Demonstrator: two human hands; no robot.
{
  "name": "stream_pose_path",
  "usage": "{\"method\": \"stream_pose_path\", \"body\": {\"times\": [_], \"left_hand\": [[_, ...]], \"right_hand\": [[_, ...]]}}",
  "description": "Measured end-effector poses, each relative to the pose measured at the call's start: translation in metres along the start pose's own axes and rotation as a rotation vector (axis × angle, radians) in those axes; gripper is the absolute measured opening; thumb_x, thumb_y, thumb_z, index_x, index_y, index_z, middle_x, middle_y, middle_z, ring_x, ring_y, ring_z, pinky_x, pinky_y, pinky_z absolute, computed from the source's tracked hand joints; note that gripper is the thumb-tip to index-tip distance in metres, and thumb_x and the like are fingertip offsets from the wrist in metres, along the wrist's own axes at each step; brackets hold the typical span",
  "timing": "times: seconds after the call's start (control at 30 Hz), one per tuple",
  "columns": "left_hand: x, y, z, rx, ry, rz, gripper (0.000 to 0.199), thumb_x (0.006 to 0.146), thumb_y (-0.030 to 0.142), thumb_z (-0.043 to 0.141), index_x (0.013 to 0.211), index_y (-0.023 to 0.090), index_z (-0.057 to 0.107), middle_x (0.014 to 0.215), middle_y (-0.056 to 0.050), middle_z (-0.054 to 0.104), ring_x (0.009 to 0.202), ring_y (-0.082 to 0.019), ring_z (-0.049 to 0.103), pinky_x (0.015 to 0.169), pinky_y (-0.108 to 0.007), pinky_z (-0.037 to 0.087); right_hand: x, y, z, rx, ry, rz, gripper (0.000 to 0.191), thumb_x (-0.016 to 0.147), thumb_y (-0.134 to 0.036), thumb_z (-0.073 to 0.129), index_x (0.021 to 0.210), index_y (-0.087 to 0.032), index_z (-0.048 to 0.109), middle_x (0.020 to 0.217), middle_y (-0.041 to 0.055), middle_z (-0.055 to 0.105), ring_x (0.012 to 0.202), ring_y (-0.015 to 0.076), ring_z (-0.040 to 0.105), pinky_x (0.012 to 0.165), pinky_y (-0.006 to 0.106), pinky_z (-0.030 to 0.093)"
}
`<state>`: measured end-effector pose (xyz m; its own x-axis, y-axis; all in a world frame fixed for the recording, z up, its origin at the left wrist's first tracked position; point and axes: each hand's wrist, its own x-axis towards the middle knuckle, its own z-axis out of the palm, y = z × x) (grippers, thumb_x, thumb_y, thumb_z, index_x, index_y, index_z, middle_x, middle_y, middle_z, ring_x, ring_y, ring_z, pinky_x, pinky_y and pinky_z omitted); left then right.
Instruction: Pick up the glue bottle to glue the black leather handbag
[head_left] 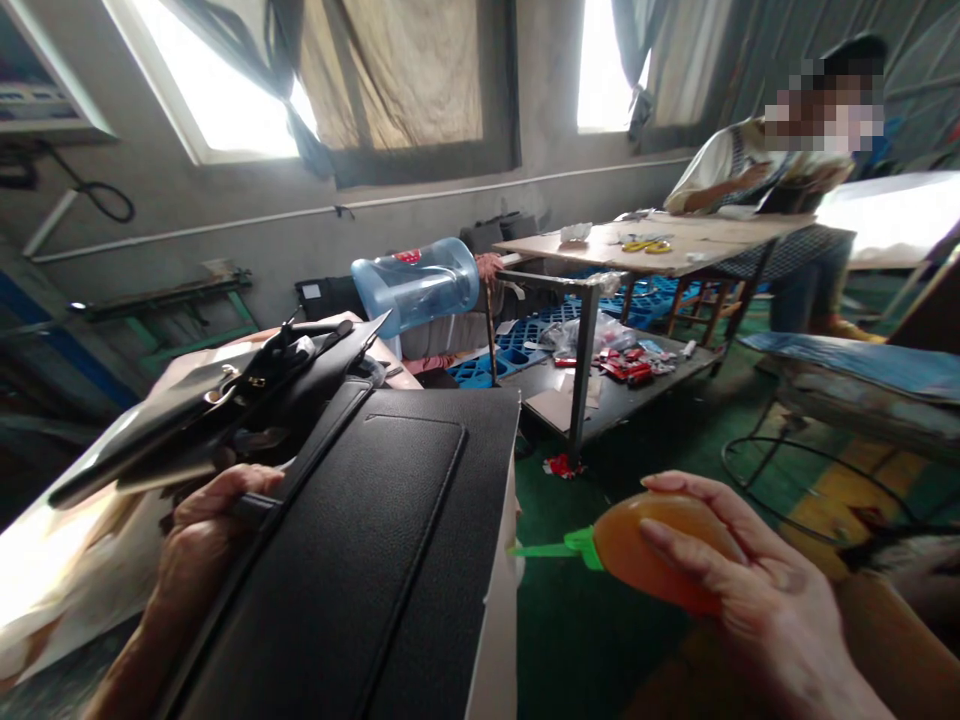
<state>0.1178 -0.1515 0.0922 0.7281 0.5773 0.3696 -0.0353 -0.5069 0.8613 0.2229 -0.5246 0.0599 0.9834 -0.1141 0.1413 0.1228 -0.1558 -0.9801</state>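
My right hand (735,570) is wrapped round an orange squeeze bottle (637,545) with a long green nozzle (551,549). The nozzle points left, its tip at the pale right edge of a black leather piece (390,520). That piece has a stitched outline and lies in front of me. At its left side my left hand (217,520) is closed on a dark strap or edge of it. Behind my left hand, black bags with metal fittings (247,390) are piled on the table.
A clear blue water jug (420,285) lies on its side beyond the bags. Further right, a wooden-topped table (697,245) carries yellow scissors (646,246); a person in a cap sits behind it. A round stool (870,370) stands at right.
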Motion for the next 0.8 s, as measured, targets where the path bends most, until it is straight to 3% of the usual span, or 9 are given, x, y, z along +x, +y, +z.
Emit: {"method": "stream_pose_path", "body": {"times": [0.23,0.4,0.57,0.7,0.8], "left_hand": [[-0.003,0.009,0.005,-0.153,0.034,-0.067,0.019,0.044,0.028,0.069,0.059,0.018,0.065,0.069,-0.003,0.064,0.063,-0.017,0.057,0.055,-0.016,0.047],[-0.005,0.02,0.012,-0.141,0.07,-0.081,0.021,0.042,0.032,0.071,0.053,0.016,0.064,0.062,-0.005,0.062,0.058,-0.016,0.056,0.052,-0.017,0.046],[-0.007,0.016,0.011,-0.13,0.06,-0.036,0.022,0.045,0.033,0.074,0.058,0.017,0.066,0.064,-0.003,0.063,0.06,-0.014,0.055,0.053,-0.016,0.045],[-0.009,0.01,0.009,-0.169,0.028,0.008,0.017,0.052,0.029,0.072,0.064,0.018,0.066,0.068,-0.001,0.063,0.062,-0.014,0.056,0.054,-0.016,0.045],[-0.006,0.002,0.004,-0.084,0.019,0.071,0.018,0.055,0.031,0.072,0.066,0.018,0.066,0.071,-0.001,0.064,0.065,-0.015,0.057,0.058,-0.018,0.046]], "right_hand": [[-0.021,-0.007,-0.005,0.042,-0.031,0.101,0.046,0.052,-0.051,0.074,0.088,-0.024,0.065,0.085,0.0011,0.065,0.066,0.0198,0.061,0.047,0.02,0.048],[-0.031,0.004,-0.02,0.041,-0.095,0.187,0.053,0.048,-0.051,0.077,0.091,-0.024,0.064,0.092,0.0016,0.065,0.075,0.0205,0.063,0.058,0.018,0.051],[-0.044,0.017,-0.027,0.05,-0.14,0.288,0.061,0.046,-0.054,0.077,0.098,-0.027,0.06,0.105,0.0031,0.061,0.085,0.0274,0.062,0.062,0.026,0.054],[-0.049,0.019,-0.026,0.008,-0.165,0.294,0.062,0.048,-0.057,0.075,0.1,-0.027,0.059,0.102,0.0034,0.062,0.086,0.0272,0.061,0.06,0.024,0.053],[-0.046,0.011,-0.021,-0.046,-0.102,0.204,0.056,0.051,-0.058,0.073,0.096,-0.025,0.061,0.097,0.0022,0.063,0.085,0.0248,0.062,0.063,0.022,0.052]]}}
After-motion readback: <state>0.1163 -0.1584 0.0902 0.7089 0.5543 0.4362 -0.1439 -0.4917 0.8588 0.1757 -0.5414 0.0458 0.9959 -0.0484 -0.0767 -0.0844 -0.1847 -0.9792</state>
